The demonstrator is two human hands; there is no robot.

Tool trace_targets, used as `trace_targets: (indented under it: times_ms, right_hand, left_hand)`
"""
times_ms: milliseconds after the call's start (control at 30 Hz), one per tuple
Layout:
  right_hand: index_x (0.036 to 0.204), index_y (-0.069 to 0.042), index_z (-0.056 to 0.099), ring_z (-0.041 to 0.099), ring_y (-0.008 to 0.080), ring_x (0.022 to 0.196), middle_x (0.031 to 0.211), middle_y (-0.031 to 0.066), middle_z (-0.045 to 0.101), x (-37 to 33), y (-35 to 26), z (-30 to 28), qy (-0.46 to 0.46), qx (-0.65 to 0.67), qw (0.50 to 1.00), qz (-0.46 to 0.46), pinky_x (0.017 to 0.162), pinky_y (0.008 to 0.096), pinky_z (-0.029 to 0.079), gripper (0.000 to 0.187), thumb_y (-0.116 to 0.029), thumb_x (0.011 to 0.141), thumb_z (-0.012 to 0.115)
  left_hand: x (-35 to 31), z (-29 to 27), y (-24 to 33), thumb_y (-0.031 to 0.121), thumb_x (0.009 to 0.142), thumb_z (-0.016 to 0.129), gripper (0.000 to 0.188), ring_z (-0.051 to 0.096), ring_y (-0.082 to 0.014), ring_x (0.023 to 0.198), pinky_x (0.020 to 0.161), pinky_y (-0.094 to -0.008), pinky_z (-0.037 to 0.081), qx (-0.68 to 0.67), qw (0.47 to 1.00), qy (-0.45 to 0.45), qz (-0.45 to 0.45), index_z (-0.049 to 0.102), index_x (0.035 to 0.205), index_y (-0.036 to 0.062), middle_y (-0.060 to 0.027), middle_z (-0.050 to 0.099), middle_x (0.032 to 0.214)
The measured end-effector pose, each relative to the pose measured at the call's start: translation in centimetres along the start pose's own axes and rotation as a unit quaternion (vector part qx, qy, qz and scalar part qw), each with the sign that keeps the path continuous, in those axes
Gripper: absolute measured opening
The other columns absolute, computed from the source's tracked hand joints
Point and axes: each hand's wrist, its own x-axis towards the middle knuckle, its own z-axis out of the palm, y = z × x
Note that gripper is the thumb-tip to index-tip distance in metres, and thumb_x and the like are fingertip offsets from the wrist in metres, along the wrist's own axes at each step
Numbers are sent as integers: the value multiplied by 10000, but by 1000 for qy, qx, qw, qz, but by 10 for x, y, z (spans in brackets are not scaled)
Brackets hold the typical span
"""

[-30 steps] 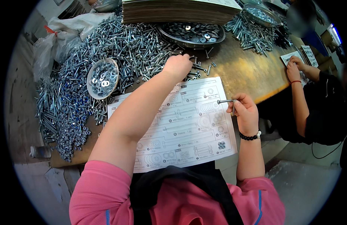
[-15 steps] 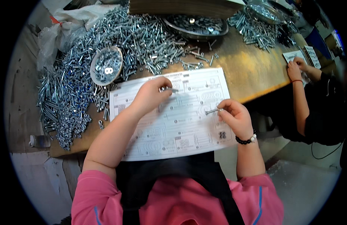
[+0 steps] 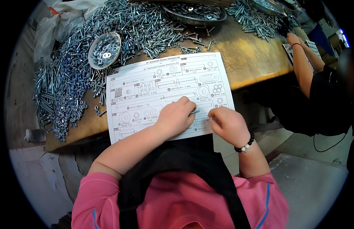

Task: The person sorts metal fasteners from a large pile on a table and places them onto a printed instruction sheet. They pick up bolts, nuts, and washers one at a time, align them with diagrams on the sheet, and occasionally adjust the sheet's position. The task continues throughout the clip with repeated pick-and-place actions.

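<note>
A white printed parts sheet [image 3: 165,87] with drawings of bolts and washers lies on the wooden table [image 3: 253,61]. Both my hands rest on its near edge, close together. My left hand [image 3: 177,116] is closed around one end of a thin silver bolt [image 3: 195,112]. My right hand [image 3: 228,124], with a bead bracelet on its wrist, pinches the other end of the bolt between its fingertips. What the left fingers hold besides the bolt is hidden.
A big heap of silver bolts and nuts [image 3: 70,76] covers the table's left and far side. A small metal bowl of washers [image 3: 104,49] sits in it, a larger round tray [image 3: 194,11] behind. Another person's arm [image 3: 303,65] works at the right.
My left hand came back from the bolt heap to the near edge of the sheet and met my right hand. My right hand, still holding the bolt, moved left and nearer to me.
</note>
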Motion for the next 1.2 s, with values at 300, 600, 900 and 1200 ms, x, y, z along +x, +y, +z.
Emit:
trace_targets:
  times_ms: [300,600,900,1200]
  right_hand:
    - [732,-83,513,535,241,577,626,64,488,10,-9,33,66,-127,986,-92,514,348,446,95,-81,684,595]
    - [812,-65,560,550,247,679,708,75,514,19,-13,37,-27,-123,987,-96,593,352,451,88,-87,728,569]
    - [852,-60,617,538,221,660,718,68,541,2,3,9,104,93,990,-15,591,315,442,178,-10,687,664]
    - [802,-74,571,547,225,639,741,44,576,-3,3,31,97,69,992,-30,575,322,438,162,-41,676,667]
  left_hand:
    - [-1,-16,-28,119,769,590,141,554,-281,852,746,-374,456,51,988,-39,143,571,904,83,-87,552,986]
    - [-3,-33,-16,151,724,649,313,554,-300,876,757,-372,465,-23,993,-76,90,557,1007,55,-119,537,994]
    - [-3,-10,-11,136,681,686,381,520,-285,924,818,-370,418,9,993,-55,100,562,1036,74,-95,539,977]
    - [-6,-15,-23,133,696,668,255,506,-234,882,819,-341,376,25,991,-64,119,565,929,111,-49,543,920]
